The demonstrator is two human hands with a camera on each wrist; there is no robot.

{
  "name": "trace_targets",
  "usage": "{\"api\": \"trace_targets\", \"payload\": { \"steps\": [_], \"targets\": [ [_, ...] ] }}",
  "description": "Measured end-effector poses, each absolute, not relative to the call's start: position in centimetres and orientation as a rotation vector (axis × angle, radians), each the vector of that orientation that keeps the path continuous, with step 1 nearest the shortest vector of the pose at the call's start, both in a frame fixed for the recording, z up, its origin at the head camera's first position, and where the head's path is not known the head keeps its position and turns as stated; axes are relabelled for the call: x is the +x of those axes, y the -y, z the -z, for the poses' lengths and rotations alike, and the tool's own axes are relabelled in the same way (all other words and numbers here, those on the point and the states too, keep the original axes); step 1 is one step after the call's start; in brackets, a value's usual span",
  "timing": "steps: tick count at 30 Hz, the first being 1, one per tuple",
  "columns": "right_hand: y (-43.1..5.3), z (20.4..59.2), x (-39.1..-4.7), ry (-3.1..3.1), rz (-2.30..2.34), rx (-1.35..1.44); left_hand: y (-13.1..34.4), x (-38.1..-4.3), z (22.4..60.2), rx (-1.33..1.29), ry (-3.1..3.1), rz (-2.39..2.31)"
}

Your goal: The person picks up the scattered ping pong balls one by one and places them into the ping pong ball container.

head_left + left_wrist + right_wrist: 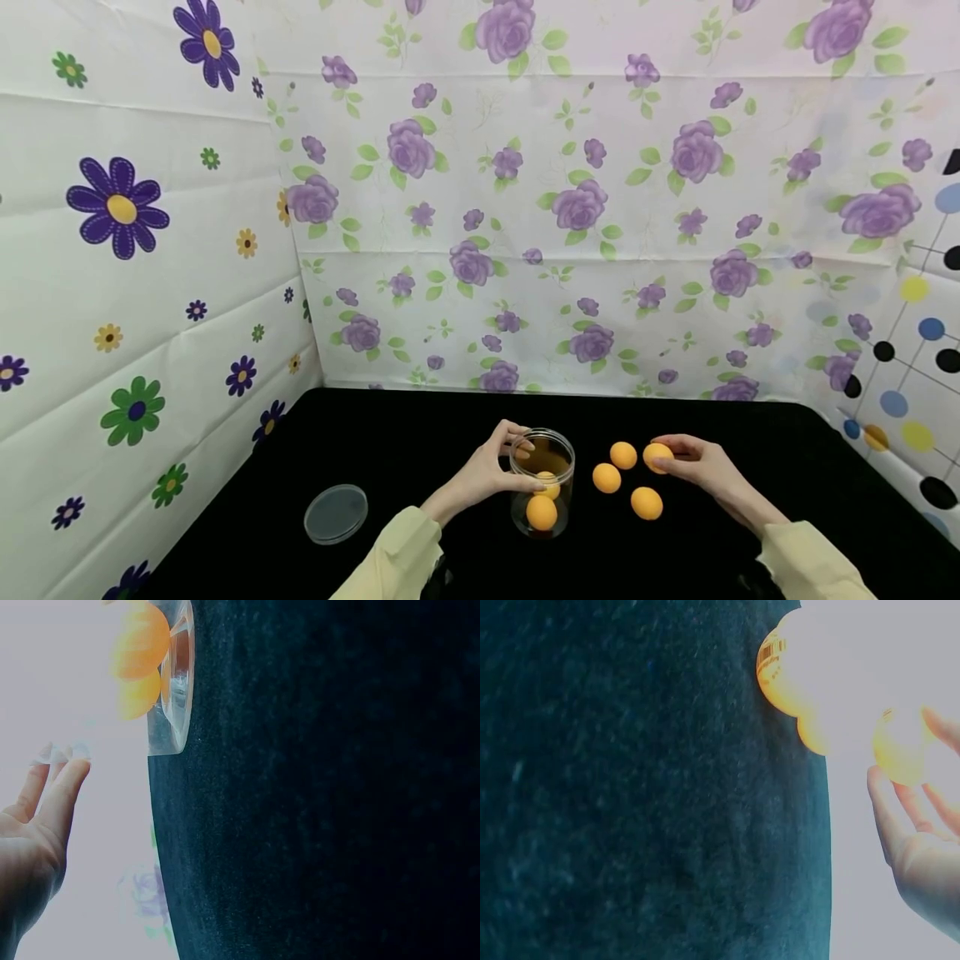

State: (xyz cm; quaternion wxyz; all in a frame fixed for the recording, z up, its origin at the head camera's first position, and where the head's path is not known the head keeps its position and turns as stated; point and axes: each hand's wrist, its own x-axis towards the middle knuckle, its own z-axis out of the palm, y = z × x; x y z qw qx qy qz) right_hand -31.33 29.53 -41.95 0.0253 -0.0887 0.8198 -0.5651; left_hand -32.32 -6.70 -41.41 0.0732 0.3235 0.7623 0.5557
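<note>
A clear, lidless jar (561,508) stands on the black table, with orange table tennis balls (542,512) inside. My left hand (487,468) grips it near the top, thumb on the near side and fingers at the far rim. In the left wrist view the jar's base (180,697) shows, but glare hides much of its wall. To the right, my right hand (701,468) pinches an orange table tennis ball (657,457) between thumb and fingers. In the right wrist view that ball (900,750) appears at the fingertips, apart from the other balls.
Three loose balls lie between the jar and my right hand: one at the back (622,455), one nearer the jar (607,478) and one in front (647,503). A round clear lid (336,514) lies left on the black table (420,425). Flowered cloth (525,317) hangs behind.
</note>
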Motion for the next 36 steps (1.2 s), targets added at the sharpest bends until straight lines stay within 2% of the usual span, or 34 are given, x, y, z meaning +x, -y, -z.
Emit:
{"api": "trace_targets", "payload": {
  "steps": [36],
  "targets": [
    [-26.8, 40.9, -31.5, -2.470, 1.836, -0.366, 6.7, -32.3, 41.5, 0.975, -2.293, -1.674]
  ]
}}
